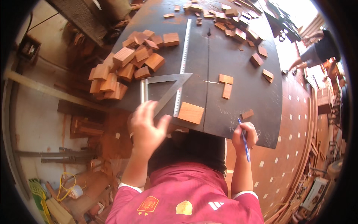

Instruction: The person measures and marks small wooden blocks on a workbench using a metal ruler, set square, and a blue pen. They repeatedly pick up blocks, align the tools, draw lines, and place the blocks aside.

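"What's going on at the table (246, 80)?"

"The left hand (148, 126) spreads its fingers at the metal square (171, 93), lying across the ruler (185, 48); the right hand (244, 134) grips a blue pen (245, 147)."

"Any risk?"

"A careless brush from that spread thumb could skew the square."

Strong white light comes in well beyond my right hand (244, 134), burning out the far background there and washing the floor (274, 164) on that side with pale glare. Ahead of my hands, the dark worktop (253, 89) takes a soft sheen. The wall (41, 119) past my left hand (147, 123) looks duller. Faint marks beside my right hand are hard to make out. Outward from my hands, straight edges bow, and black closes in around the rim.
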The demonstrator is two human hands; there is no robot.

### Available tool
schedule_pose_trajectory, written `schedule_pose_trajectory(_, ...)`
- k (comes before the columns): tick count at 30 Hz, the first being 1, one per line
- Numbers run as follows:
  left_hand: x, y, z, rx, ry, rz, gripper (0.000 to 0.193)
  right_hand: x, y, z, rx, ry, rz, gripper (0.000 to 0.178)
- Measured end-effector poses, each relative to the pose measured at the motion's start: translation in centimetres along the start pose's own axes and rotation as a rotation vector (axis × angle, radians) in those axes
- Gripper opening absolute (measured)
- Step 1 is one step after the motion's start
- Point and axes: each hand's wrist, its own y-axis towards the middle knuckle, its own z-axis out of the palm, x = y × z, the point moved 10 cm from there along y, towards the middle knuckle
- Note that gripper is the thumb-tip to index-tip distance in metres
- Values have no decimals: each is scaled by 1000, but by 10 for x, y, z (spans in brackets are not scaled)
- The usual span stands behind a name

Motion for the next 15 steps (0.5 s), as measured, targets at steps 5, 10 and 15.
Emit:
schedule_pose_trajectory(5, -54, -3, 55, 263, 89, 208, 87, 9, 4, 9, 17, 19, -67, 15)
schedule_pose_trajectory(10, -56, 5, 85, 352, 37, 150, 91, 11, 1, 7, 32, 20, -69, 16)
schedule_pose_trajectory(15, -35, 18, 80, 355, -290, 30, 85, 11, 2, 9, 38, 5, -75, 17)
